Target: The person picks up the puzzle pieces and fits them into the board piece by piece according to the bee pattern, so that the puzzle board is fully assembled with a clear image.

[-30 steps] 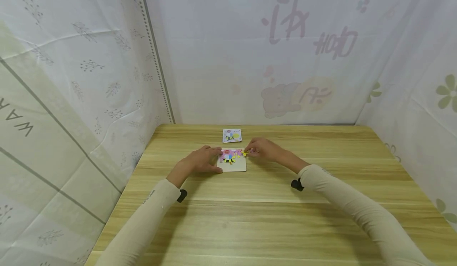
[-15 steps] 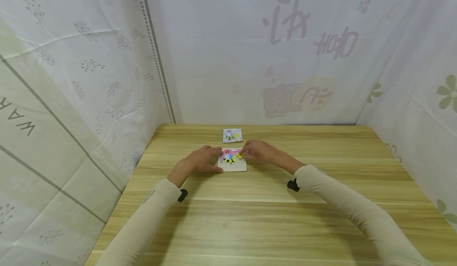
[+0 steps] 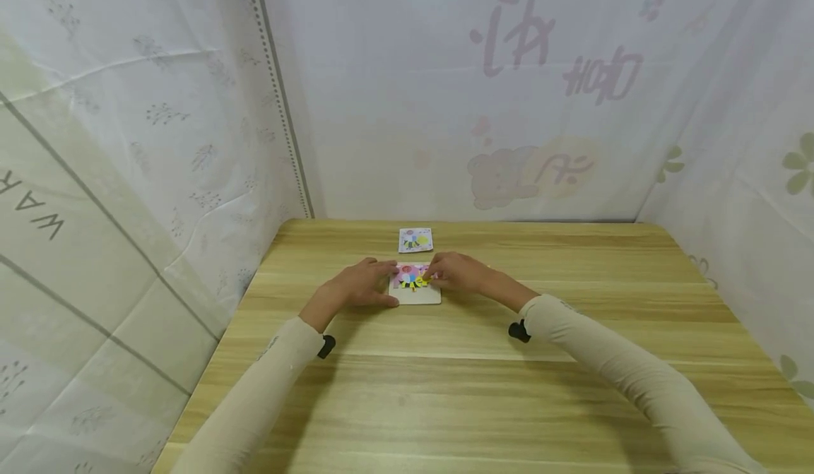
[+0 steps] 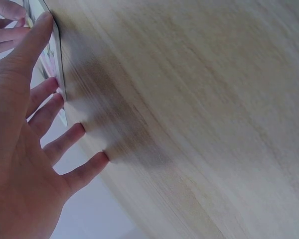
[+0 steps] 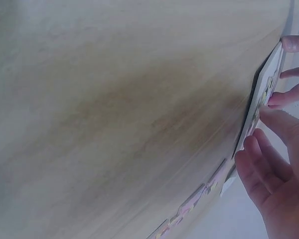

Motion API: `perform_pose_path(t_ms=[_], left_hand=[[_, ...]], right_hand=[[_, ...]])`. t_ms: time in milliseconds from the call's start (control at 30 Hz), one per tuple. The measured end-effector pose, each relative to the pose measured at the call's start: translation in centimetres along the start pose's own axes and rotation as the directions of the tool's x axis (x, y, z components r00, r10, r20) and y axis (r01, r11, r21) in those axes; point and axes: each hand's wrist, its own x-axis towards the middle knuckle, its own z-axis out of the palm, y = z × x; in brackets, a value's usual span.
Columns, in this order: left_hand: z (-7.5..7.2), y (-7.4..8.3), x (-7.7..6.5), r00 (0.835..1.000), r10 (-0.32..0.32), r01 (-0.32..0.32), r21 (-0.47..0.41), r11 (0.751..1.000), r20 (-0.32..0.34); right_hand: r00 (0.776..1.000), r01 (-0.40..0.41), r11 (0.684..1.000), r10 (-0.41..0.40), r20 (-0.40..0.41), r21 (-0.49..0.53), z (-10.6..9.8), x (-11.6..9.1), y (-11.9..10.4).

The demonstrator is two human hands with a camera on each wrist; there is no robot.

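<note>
A small pale puzzle board (image 3: 416, 298) lies flat on the table, its upper part filled with pink pieces and a striped bee picture. My left hand (image 3: 364, 283) rests at its left side, fingers spread; in the left wrist view the thumb (image 4: 37, 37) lies along the near edge, two fingertips reach the board and two touch the table. From the right, my right hand (image 3: 464, 273) pinches a yellow puzzle piece (image 3: 421, 281) with thumb and index finger, down against the bee's right end. The fingers hide part of the piece and the board's upper right.
Behind the board lies a square card (image 3: 415, 241) with a similar bee picture. Several pink and yellow puzzle pieces (image 5: 189, 204) lie loose on the table in the right wrist view, hidden behind the right hand in the head view. Patterned curtains (image 3: 407, 107) hang around the table (image 3: 394, 389).
My right hand has brought the yellow piece left from the board's right edge and lowered it beside the bee's striped body, turning it in place. The left hand has stayed where it was.
</note>
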Motion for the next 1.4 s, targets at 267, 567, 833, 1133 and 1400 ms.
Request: perform_pose_path(t_ms=[267, 567, 833, 1133, 1400], left_hand=[[0.0, 0.1, 0.2, 1.0, -0.01, 0.009, 0.013, 1.0, 0.009], [-0.2, -0.1, 0.2, 1.0, -0.009, 0.009, 0.009, 1.0, 0.013], [-0.3, -0.2, 0.2, 1.0, -0.012, 0.012, -0.009, 1.0, 0.024], [-0.3, -0.2, 0.3, 0.999, -0.021, 0.021, -0.009, 1.0, 0.03], [-0.2, -0.1, 0.4, 0.999, -0.027, 0.028, -0.01, 1.0, 0.032]], right_hand=[[0.999, 0.035, 0.999, -0.035, 0.011, -0.027, 0.0, 0.0, -0.4], [0.998, 0.059, 0.993, -0.057, 0.02, -0.102, 0.3, 0.4, -0.3], [0.999, 0.049, 0.991, -0.047, 0.015, -0.125, 0.7, 0.5, 0.0], [1.0, 0.006, 1.0, -0.006, 0.008, -0.029, -0.1, 0.2, 0.2], [0.997, -0.044, 0.999, 0.044, -0.059, 0.004, -1.2, -0.7, 1.5]])
